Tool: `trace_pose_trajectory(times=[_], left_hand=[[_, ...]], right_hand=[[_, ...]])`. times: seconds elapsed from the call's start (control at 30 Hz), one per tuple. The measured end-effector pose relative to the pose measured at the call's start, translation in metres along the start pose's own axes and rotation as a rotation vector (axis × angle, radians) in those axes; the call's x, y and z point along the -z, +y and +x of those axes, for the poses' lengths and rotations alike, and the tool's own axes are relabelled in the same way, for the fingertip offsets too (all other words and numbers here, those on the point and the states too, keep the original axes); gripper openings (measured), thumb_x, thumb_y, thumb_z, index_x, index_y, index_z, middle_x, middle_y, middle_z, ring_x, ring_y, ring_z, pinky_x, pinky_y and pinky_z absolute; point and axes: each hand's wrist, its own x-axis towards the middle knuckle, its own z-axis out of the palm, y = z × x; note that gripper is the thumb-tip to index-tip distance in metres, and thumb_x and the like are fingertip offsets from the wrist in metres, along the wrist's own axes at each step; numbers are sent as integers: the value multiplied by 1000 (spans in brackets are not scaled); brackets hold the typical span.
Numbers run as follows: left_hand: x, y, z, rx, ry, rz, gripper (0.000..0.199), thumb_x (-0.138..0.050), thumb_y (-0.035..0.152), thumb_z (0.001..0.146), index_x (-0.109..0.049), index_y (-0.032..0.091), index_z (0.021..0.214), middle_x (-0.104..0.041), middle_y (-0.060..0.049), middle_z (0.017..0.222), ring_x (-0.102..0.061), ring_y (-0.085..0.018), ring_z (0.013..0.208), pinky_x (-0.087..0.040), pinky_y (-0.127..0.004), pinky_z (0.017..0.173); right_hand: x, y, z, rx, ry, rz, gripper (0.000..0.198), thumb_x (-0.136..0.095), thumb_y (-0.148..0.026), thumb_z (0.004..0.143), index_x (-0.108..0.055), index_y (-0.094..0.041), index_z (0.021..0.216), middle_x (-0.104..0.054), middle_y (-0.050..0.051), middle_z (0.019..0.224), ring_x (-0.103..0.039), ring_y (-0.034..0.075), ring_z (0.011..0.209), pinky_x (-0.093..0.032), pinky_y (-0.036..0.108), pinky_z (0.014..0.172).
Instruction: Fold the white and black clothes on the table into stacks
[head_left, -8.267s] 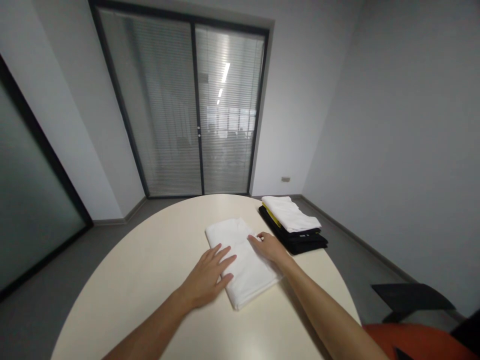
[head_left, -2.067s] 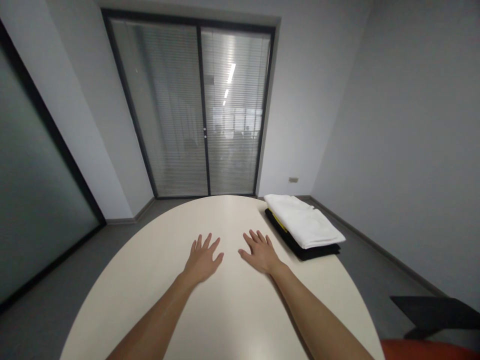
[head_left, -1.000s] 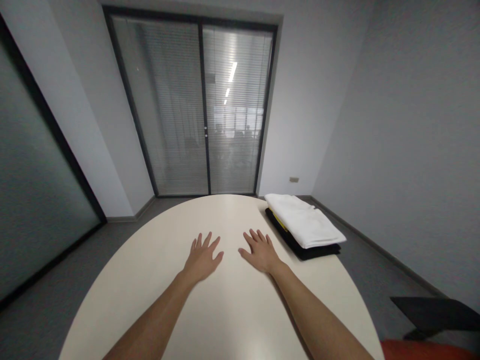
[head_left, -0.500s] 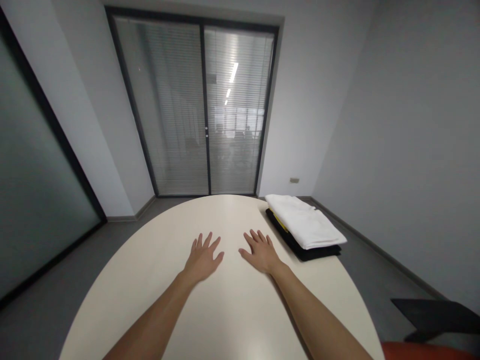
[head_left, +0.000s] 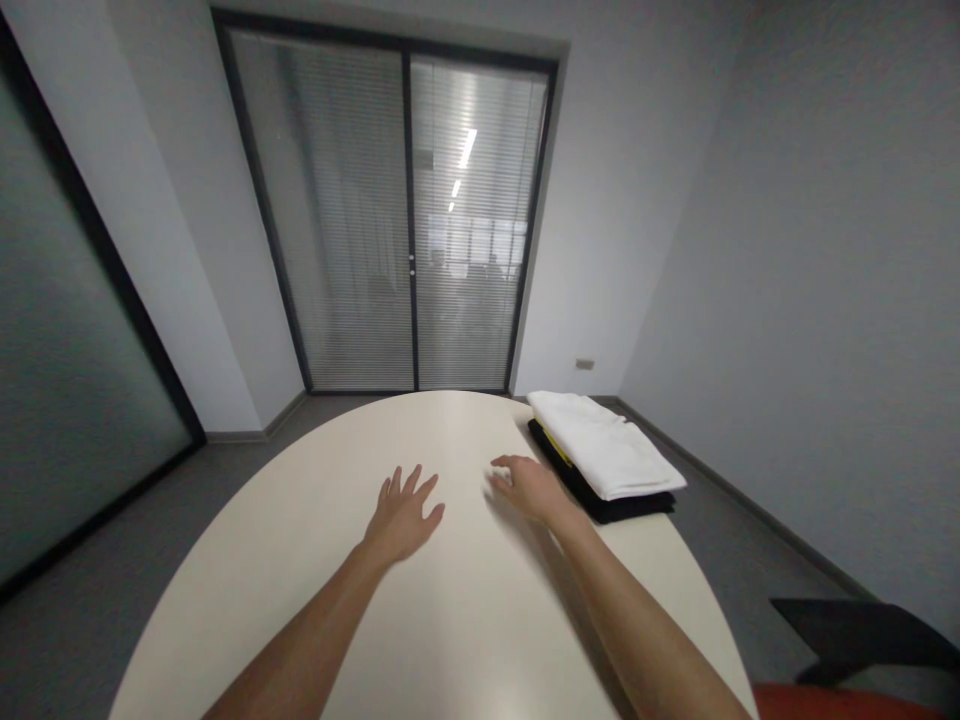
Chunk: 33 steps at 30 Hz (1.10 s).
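My left hand (head_left: 403, 517) lies flat on the pale round table (head_left: 450, 620), palm down with its fingers spread, and holds nothing. My right hand (head_left: 531, 488) is raised a little off the tabletop, its fingers apart and slightly bent, with a shadow beneath it. Nothing is in it. Just to its right sits a stack of folded cloth: a white folded cloth (head_left: 604, 440) on top, a strip of yellow cloth (head_left: 556, 447) showing at the left edge, and a black folded cloth (head_left: 637, 507) at the bottom. Neither hand clearly touches the stack.
A chair with a black armrest (head_left: 862, 630) and a red seat (head_left: 840, 702) stands at the lower right, beside the table edge. Beyond the table are a glass partition with blinds (head_left: 352, 250), a wall outlet (head_left: 584, 364) and grey walls.
My right hand has lifted off the tabletop, turned, and its fingers have bent. My left hand stays flat in place. The view has shifted slightly.
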Motion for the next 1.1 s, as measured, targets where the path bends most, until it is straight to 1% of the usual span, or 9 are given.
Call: trace_pose_trajectory(times=[0.13,0.2,0.27,0.43,0.53,0.7,0.83,0.93,1.1], left_hand=[[1,1,0,-4,5,-3,61,-39,56,94,-42,30,150,-30,-7,161,-17,-38,150,-16,-53,119],[1,1,0,-4,7,-5,61,-39,56,94,-42,29,150,-31,-7,161,-17,-38,149,-16,-53,119],[1,1,0,-6,7,-6,61,-38,56,95,-42,29,150,-30,-8,161,-17,-39,149,-16,-53,119],[0,1,1,-4,3,-10,62,-39,55,95,-41,29,151,-29,-8,162,-17,-39,149,-15,-54,119],[-1,0,1,6,-5,-11,62,-39,55,94,-41,30,151,-28,-7,162,-16,-38,150,-15,-54,120],[-1,1,2,7,-15,-14,62,-38,55,95,-40,29,151,-27,-8,162,-15,-38,150,-13,-54,120],[-1,2,2,3,-11,-7,62,-39,56,95,-41,29,151,-28,-8,162,-15,-38,150,-15,-54,119],[-1,2,2,-3,3,-8,62,-39,55,95,-42,29,150,-29,-8,162,-16,-39,150,-16,-54,119],[2,1,2,15,41,-57,63,-42,52,94,-39,27,151,-33,-8,160,-18,-38,149,-15,-54,119]], right_hand=[[51,23,10,-140,325,28,40,-40,-36,97,-62,-22,127,-69,9,120,-64,23,107,-44,32,92],[69,44,10,-314,478,-22,41,-39,-33,96,-61,-20,128,-68,11,122,-62,27,111,-44,38,95],[77,67,7,-468,554,-105,44,-44,-33,93,-60,-18,131,-62,15,130,-56,33,120,-42,46,98],[68,111,-4,-746,432,-116,59,-46,-51,90,-55,-17,137,-53,20,140,-48,42,127,-39,58,101],[64,122,-4,-816,392,-80,65,-47,-54,88,-52,-15,140,-53,24,137,-47,44,127,-38,61,98],[67,125,-2,-761,476,-67,47,-47,-31,89,-61,-19,132,-60,21,129,-53,39,123,-42,55,96],[77,111,-1,-629,484,-67,40,-39,-29,95,-69,-17,118,-66,19,119,-63,31,109,-47,41,90],[91,77,-5,-488,563,-140,40,-36,-31,99,-65,-16,121,-67,18,117,-64,29,106,-47,37,87],[111,-12,-19,-314,474,-139,35,-37,-32,100,-62,-21,123,-73,14,100,-68,27,89,-45,33,74]])
